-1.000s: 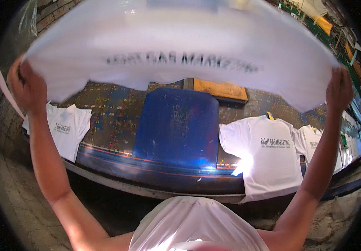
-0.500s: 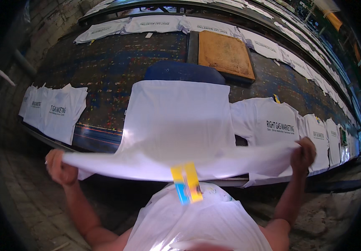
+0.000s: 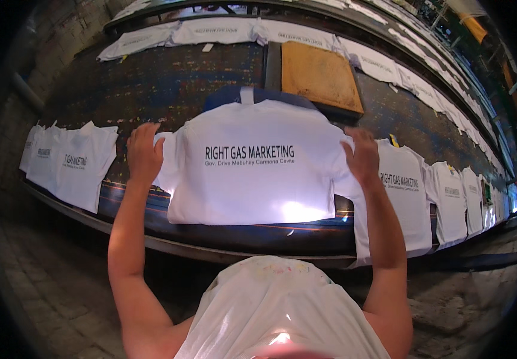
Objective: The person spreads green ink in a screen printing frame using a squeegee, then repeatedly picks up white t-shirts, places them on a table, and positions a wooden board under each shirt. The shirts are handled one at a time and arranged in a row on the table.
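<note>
Lying spread over a blue board [image 3: 218, 98] on the dark desk [image 3: 151, 78], a white T-shirt [image 3: 249, 188] with black lettering sits between the person's hands. The left hand [image 3: 144, 157] is at its left sleeve, the right hand [image 3: 364, 154] at its right; both have fingers extended, thumbs apart. A tan pad [image 3: 318, 75] rests beyond; another printed shirt [image 3: 397, 206] lies just to the right.

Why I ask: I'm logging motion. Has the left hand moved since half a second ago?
Yes: the left hand moved forward and rightward, nearer the brown board.
</note>
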Action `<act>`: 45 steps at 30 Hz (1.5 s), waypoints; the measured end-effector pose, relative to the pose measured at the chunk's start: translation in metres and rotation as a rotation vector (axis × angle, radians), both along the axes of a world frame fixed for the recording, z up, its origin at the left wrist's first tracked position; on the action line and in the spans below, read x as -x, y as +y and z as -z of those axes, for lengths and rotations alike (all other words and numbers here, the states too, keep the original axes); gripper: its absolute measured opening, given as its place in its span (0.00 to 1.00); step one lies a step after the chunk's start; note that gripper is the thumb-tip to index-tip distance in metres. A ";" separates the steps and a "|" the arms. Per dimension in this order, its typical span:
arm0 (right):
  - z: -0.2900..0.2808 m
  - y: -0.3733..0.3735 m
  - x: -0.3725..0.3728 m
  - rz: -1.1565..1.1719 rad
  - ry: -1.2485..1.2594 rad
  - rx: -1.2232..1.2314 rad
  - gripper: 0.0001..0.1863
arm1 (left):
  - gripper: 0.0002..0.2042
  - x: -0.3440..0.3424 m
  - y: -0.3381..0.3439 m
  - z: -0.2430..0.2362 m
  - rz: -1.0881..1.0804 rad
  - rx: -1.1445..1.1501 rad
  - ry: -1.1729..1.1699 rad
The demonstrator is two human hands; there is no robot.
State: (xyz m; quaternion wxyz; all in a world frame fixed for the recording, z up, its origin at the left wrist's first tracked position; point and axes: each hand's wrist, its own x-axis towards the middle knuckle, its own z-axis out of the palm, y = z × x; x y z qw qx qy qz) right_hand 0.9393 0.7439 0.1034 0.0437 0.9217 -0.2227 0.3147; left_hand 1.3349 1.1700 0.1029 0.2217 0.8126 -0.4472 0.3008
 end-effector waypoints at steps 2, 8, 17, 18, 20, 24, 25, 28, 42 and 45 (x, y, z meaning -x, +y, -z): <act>0.029 0.037 0.033 -0.041 0.073 -0.169 0.14 | 0.12 0.028 0.028 0.018 -0.129 -0.160 0.278; 0.080 0.111 0.107 0.090 -0.049 -0.945 0.14 | 0.12 0.113 0.091 0.061 -0.293 -0.122 1.108; 0.117 0.102 0.114 -0.024 -0.091 -1.005 0.06 | 0.06 0.115 0.102 0.069 -0.216 0.253 1.575; 0.117 0.100 0.114 -0.013 -0.139 -1.078 0.06 | 0.07 0.115 0.102 0.066 -0.181 0.383 1.713; 0.110 0.095 0.113 0.040 -0.260 -1.233 0.06 | 0.11 0.119 0.098 0.057 -0.193 0.459 1.634; 0.066 0.066 0.092 -0.055 -0.442 -1.084 0.06 | 0.15 0.112 0.079 0.016 -0.221 0.681 1.293; 0.049 0.057 0.083 -0.142 -0.503 -1.071 0.04 | 0.15 0.107 0.074 -0.001 -0.165 0.733 1.253; -0.014 0.040 0.059 -0.391 -0.797 -1.142 0.05 | 0.11 0.088 0.065 -0.060 -0.074 0.837 1.154; -0.270 0.051 0.010 -0.127 -0.523 -0.064 0.18 | 0.12 0.014 0.129 -0.281 0.131 0.558 0.343; -0.279 0.068 -0.009 -0.096 -0.392 -0.010 0.15 | 0.11 -0.012 0.157 -0.290 -0.011 0.310 0.357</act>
